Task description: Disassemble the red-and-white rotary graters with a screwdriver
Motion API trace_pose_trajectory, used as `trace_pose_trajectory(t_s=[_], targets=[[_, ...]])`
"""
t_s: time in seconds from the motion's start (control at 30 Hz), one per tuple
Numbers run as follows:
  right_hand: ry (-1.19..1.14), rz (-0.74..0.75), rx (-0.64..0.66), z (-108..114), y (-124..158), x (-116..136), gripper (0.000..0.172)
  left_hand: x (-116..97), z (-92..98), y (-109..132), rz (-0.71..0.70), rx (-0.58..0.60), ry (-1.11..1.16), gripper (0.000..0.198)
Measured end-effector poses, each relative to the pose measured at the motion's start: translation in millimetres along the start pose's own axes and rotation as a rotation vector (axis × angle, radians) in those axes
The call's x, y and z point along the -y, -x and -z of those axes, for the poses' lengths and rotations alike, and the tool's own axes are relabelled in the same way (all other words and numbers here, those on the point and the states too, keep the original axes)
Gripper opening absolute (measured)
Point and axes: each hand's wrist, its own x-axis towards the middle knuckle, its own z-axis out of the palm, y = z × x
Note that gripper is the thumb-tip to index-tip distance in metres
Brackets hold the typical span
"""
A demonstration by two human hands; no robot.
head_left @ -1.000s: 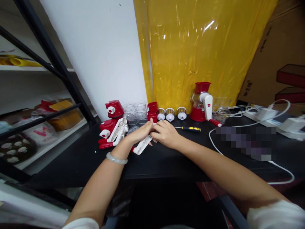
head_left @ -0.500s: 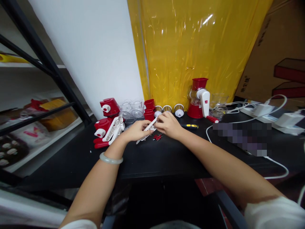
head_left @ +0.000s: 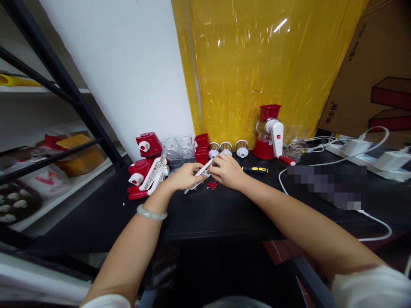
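Observation:
My left hand [head_left: 185, 176] is closed on a long white plastic part [head_left: 203, 169], tilted above the black table. The fingers of my right hand [head_left: 224, 170] are pressed together at the upper end of that part; anything small between them is hidden. Just below lie small red pieces [head_left: 212, 185] with metal pins. Left of my hands, white crank arms with red handles [head_left: 138, 195] lie beside red housings [head_left: 150, 144]. Behind my hands stand red hoppers [head_left: 201, 147] and metal drums [head_left: 242, 148].
A yellow-and-black screwdriver [head_left: 255, 170] lies right of my right hand. An assembled red grater [head_left: 266, 139] stands behind it. Clear plastic parts [head_left: 178, 146] are at the back, a power strip [head_left: 369, 161] and white cables at the right.
My right hand has shifted very slightly down at the white part, and its fingers have bent a little. The view has moved slightly; the left hand keeps its hold.

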Motion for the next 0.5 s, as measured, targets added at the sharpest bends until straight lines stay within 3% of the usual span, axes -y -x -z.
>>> trace_pose_trajectory(t_s=[0.23, 0.5], targets=[[0.005, 0.090, 0.038, 3, -6, 4, 0.024, 3, -0.9, -3, 0.096, -0.072, -0.119, 0.025], [-0.170, -0.149, 0.246, 9, -1, -11, 0.012, 2, -3.0, -2, 0.051, -0.142, -0.315, 0.032]])
